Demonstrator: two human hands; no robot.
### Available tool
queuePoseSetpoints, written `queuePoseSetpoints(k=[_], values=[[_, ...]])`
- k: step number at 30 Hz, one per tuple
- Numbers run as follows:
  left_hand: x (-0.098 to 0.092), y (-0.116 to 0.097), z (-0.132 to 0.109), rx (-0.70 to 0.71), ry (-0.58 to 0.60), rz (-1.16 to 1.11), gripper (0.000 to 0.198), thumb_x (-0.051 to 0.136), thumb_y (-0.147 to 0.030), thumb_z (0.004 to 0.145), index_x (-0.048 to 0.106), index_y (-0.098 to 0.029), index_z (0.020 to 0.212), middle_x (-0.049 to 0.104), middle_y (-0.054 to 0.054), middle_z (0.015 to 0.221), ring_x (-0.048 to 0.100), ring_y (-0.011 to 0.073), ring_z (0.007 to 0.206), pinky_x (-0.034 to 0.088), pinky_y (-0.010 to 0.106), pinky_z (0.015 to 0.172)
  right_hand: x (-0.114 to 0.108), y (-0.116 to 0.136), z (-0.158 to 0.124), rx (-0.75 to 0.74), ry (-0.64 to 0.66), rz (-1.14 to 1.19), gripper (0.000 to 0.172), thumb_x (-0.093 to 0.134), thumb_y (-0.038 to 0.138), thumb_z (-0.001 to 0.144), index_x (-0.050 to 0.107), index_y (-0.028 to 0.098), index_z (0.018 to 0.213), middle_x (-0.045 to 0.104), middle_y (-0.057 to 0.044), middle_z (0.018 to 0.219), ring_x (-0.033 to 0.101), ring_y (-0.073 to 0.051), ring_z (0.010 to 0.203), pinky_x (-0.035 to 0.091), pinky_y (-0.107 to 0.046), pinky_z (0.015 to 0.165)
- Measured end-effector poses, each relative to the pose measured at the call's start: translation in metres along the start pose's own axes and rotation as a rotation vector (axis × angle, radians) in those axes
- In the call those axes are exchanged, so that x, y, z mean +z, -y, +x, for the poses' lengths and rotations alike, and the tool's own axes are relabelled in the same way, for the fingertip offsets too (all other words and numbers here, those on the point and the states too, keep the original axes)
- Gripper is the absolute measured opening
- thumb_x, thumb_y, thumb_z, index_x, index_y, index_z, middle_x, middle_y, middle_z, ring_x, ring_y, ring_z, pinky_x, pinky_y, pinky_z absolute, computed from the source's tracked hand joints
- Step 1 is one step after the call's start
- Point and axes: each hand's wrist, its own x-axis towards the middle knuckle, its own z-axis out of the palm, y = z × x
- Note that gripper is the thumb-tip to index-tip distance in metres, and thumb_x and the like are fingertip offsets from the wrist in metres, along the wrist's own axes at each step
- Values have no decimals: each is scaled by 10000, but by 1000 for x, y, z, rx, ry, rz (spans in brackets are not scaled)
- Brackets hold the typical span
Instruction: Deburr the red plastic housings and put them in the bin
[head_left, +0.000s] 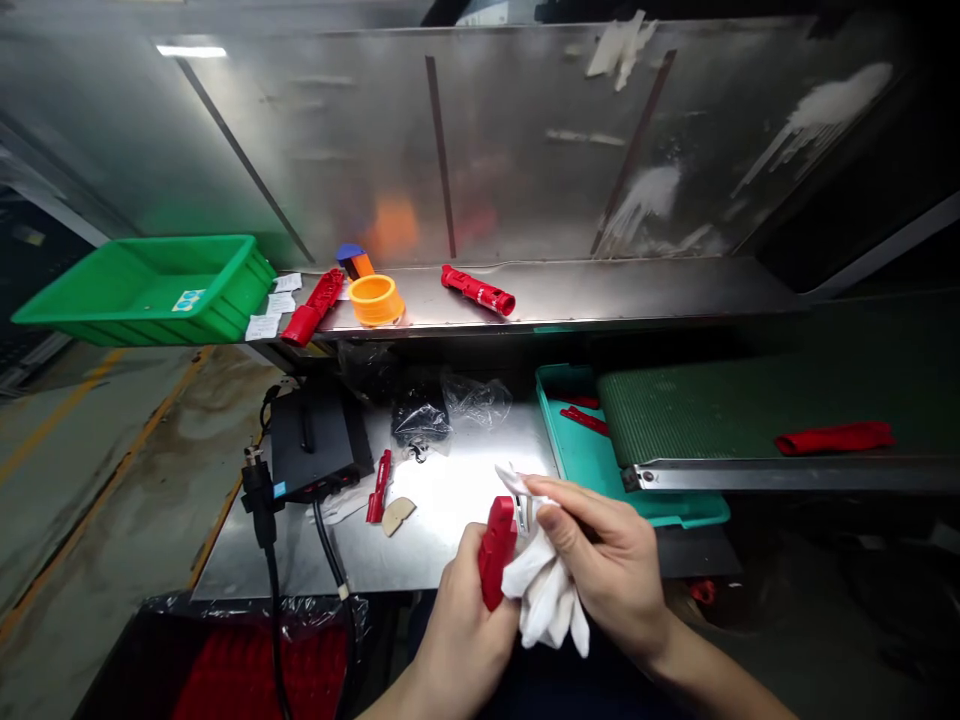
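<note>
Two hands meet low over the front edge of the steel bench [450,500]. I note my left hand [465,625] wrapped closed round the lower half of a red plastic part [495,550], held upright. My right hand [619,575] pinches a white cloth [544,595] between thumb and fingers and presses it to the part's upper end. The detail at that end is too small to make out.

I judge the part to be light, rigid and smooth, so it could slip, and it is best gripped round its body. The cloth is soft and limp and bunches freely.

Surroundings:
- A smaller red piece [379,485] and crumpled plastic bags [442,410] lie on the bench beyond the hands.
- A black box [315,440] with a cable sits to the left.
- A teal tray [581,460] tucks under the conveyor belt [750,405], just right of the hands. The belt carries another red part [832,437].
- The rear shelf holds an orange ring [375,298] and a green bin [150,285].

Nothing stands between the hands.
</note>
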Motion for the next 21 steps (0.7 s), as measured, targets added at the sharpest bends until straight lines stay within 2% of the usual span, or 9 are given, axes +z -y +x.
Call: queuePoseSetpoints(k=[5, 7, 9, 10, 12, 14, 16, 19, 21], values=[[-5, 2, 2, -5, 10, -121, 365, 844, -213, 743, 559, -222, 972, 711, 1, 910, 657, 197, 796, 546, 309, 683, -2, 21, -4, -29, 277, -17, 394, 595, 211, 1069, 667, 328, 1439, 671, -34, 1446, 637, -252, 1353, 543, -374, 1157], [-6, 2, 3, 10, 7, -122, 361, 836, -197, 753, 553, -225, 975, 714, -11, 896, 655, 188, 781, 544, 303, 678, -5, 26, -5, -11, 347, -48, 463, 554, 195, 1075, 585, 311, 1522, 625, -44, 1502, 607, -265, 1386, 525, -392, 1175], [-7, 3, 3, 29, 23, -96, 332, 803, -174, 784, 556, -218, 1001, 724, -7, 913, 675, 192, 801, 555, 309, 713, -6, 26, -5, 49, 377, -53, 476, 582, 222, 1064, 575, 279, 1536, 681, -77, 1436, 732, -268, 1188, 628, -362, 1022], [-7, 4, 3, 38, 41, -81, 336, 794, -164, 788, 556, -213, 1019, 730, 2, 937, 690, 200, 821, 559, 314, 731, -6, 23, -4, 98, 388, -27, 470, 610, 246, 1054, 591, 259, 1524, 740, -92, 1328, 780, -241, 979, 670, -321, 854], [-8, 5, 4, 40, 93, -50, 365, 791, -151, 778, 548, -202, 1045, 739, 33, 996, 718, 226, 873, 569, 331, 763, -5, 15, -3, 215, 409, 75, 447, 672, 293, 1032, 644, 223, 1472, 791, -51, 933, 653, -137, 566, 559, -226, 513], [-8, 4, 4, 40, 134, -26, 361, 769, -154, 795, 541, -194, 1073, 742, 71, 1052, 734, 255, 930, 581, 357, 800, -3, 6, 1, 314, 400, 194, 402, 745, 318, 990, 711, 208, 1376, 686, 21, 689, 479, -76, 429, 386, -183, 394], [-7, 2, 5, 72, 155, -16, 357, 743, -164, 820, 540, -186, 1113, 741, 106, 1112, 738, 277, 988, 592, 390, 855, -4, 2, 6, 341, 385, 271, 347, 825, 334, 921, 779, 211, 1242, 732, -13, 816, 526, -78, 481, 408, -183, 421], [-4, 0, 4, 132, 168, -1, 442, 771, -178, 809, 539, -182, 1185, 748, 120, 1140, 746, 282, 995, 603, 397, 871, -8, 4, 15, 244, 416, 260, 280, 866, 372, 868, 833, 218, 1099, 760, -99, 1187, 729, -195, 828, 604, -269, 678], [-2, 1, 4, 167, 172, 28, 467, 790, -206, 807, 543, -183, 1202, 766, 110, 1080, 759, 273, 925, 607, 376, 810, -11, 8, 16, 161, 427, 217, 257, 842, 377, 895, 836, 227, 1104, 780, -96, 1159, 747, -249, 1004, 628, -326, 853]])
